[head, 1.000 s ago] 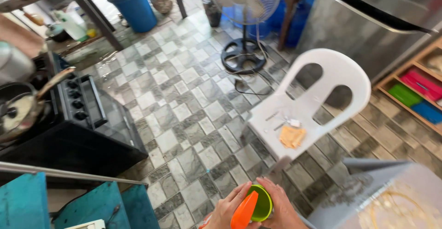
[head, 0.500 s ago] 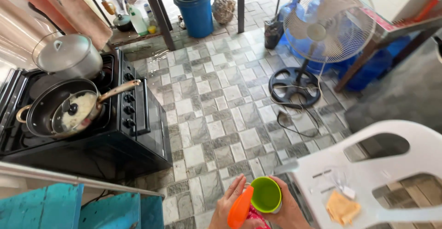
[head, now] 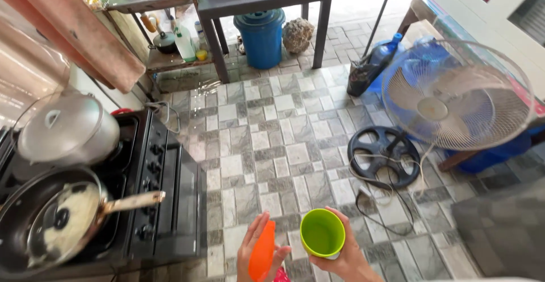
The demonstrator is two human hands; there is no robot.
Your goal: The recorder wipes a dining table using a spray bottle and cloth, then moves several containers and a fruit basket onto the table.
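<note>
Above tiled floor, green cup (head: 322, 234) — right fingers (head: 340, 259) beneath

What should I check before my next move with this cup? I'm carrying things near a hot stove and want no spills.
1. Green cup gripped by right hand: ok.
2. Cup upright: ok, mouth faces up.
3. Cup contents: cannot tell.
4. Orange lid-like piece held in left hand: ok.
5. Frying pan handle juts past the stove edge: not ok.
6. Fan cord lies loose on the tiled floor: not ok.
</note>
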